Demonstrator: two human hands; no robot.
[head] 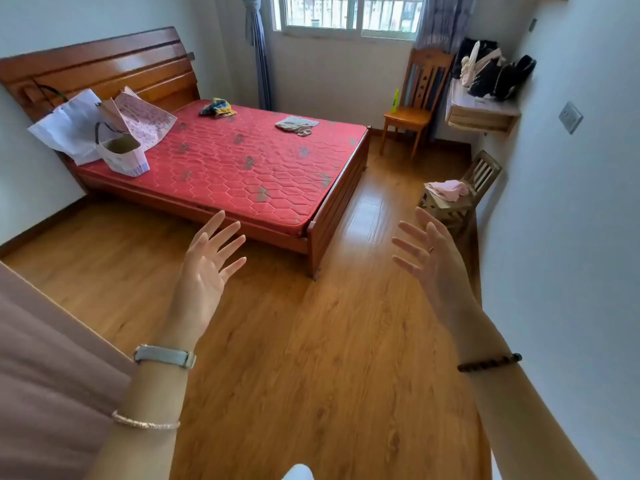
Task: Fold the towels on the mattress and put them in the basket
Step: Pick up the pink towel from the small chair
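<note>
Red quilted mattress [242, 161] on the wooden bed [341, 206] carries a pale handled basket [122, 157] near the headboard [104, 67], a crumpled beige towel [296, 124] and a blue-and-yellow towel [217, 108] along its far side. Left hand [207, 268] and right hand [433, 261] spread wide, empty.

Bright, soft daylight comes from the window [349, 12] far beyond both grips, and its panes are blown out almost to white. A pale streak of glare lies on the wooden floor [369, 216] just beyond the right grip [433, 268]. The headboard [104, 67], far beyond the left grip [207, 268], carries a sheen. Both grips and the mattress [242, 161] beyond them are evenly lit, with no hard shadows. The wall [571, 237] beside the right grip bows at the frame edge from the wide lens. Fine detail looks slightly smeared throughout.
</note>
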